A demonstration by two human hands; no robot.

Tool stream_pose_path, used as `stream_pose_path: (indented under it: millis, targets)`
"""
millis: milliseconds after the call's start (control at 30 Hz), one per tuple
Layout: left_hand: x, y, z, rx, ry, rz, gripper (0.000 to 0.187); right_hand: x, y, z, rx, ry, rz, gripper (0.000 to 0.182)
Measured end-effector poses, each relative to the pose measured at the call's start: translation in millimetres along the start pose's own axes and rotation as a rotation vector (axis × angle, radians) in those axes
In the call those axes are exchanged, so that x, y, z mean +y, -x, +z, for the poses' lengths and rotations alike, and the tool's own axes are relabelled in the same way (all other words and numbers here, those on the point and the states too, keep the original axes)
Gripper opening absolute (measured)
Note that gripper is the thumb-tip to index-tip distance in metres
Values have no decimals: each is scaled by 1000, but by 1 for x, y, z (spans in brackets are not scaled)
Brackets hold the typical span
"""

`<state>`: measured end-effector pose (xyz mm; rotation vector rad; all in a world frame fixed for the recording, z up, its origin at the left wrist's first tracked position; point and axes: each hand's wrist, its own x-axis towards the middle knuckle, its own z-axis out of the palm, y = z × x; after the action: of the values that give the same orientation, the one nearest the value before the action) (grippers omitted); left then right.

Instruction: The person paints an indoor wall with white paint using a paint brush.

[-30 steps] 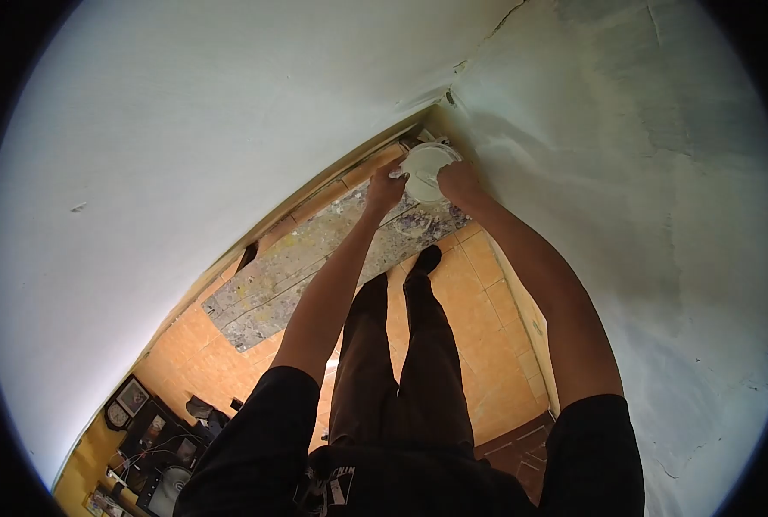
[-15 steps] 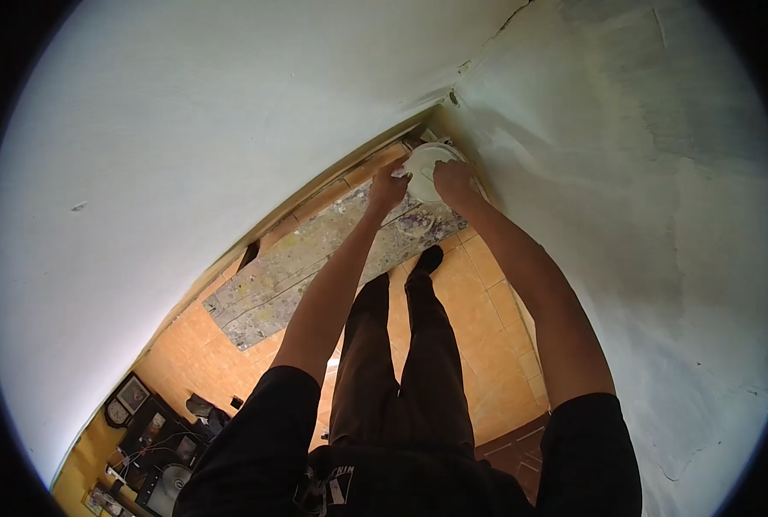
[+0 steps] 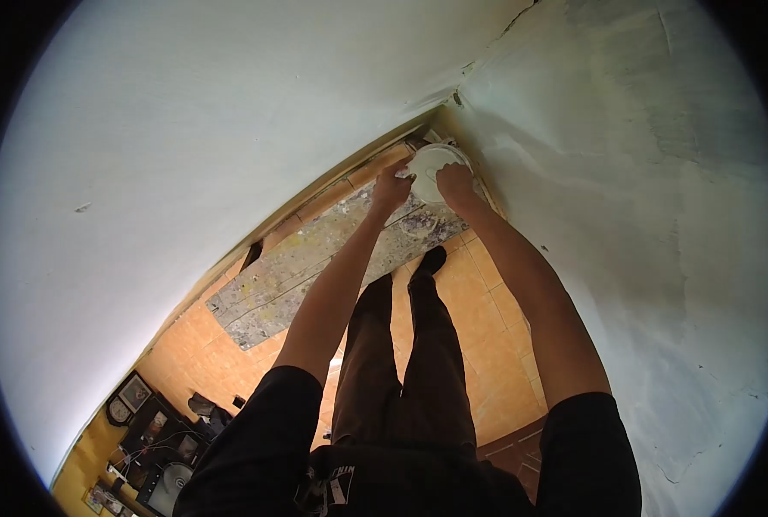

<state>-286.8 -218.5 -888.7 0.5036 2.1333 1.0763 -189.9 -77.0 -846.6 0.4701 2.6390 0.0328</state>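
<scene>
A round white bucket (image 3: 436,158), seen from above, stands at the far end of a paint-spattered plank (image 3: 293,271), close to the corner of the walls. My left hand (image 3: 392,189) is closed on the near left side of its rim. Over the pale inside or top of the bucket, my right hand (image 3: 455,182) is curled into a fist with the knuckles up. Whatever those right fingers hold is hidden beneath them. A whitish ring-shaped mark (image 3: 418,225) lies on the plank just below the bucket.
A pale wall (image 3: 186,146) rises on the left and a patchy one (image 3: 625,215) on the right, with a crack (image 3: 515,21) along their corner. Orange floor tiles (image 3: 487,345) lie below. My dark shoe (image 3: 434,259) is beside the plank. A fan (image 3: 175,480) stands at the lower left.
The view has shifted very slightly. My right hand has moved a little over the bucket, while my left stays at the rim.
</scene>
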Motion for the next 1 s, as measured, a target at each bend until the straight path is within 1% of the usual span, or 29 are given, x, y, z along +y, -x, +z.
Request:
stream_pose_path:
  millis: [67, 133, 167, 233, 267, 367, 467, 567, 633, 733, 833, 933, 1000]
  targets:
    - [-3, 0, -1, 18, -3, 25, 42, 1, 4, -6, -55, -63, 56, 18]
    - [3, 4, -2, 47, 3, 28, 41, 9, 10, -16, -80, -100, 37, 19]
    - [5, 5, -3, 21, 17, -6, 42, 16, 16, -20, -95, -116, 28, 21]
    - [0, 1, -1, -28, 47, -72, 44, 29, 36, -36, -60, -291, 150, 27]
    - [0, 1, -1, -20, 39, -52, 44, 34, 47, -43, -39, -378, 210, 31]
    - [6, 5, -2, 13, 43, -19, 44, 49, 78, -37, -4, -521, 234, 41]
    - [-7, -1, 9, 35, 88, -18, 42, 49, 98, 3, -84, -786, 376, 46]
    - [-8, -2, 5, 22, 101, 4, 41, 38, 107, 35, -115, -1019, 370, 47]
    - [-8, -1, 4, 11, 119, -5, 41, 24, 120, -2, -147, -1219, 367, 46]
    - [0, 3, 0, 25, 51, -4, 42, 18, 125, -7, -160, -1409, 296, 45]
    - [3, 4, -2, 31, 19, 60, 44, 22, 117, 16, -196, -1361, 210, 43]
    - [12, 9, -6, 9, 53, -42, 46, 30, 105, 38, -282, -1310, 165, 43]
    - [14, 9, -6, 19, 58, 2, 47, 33, 101, 52, -263, -1346, 198, 43]
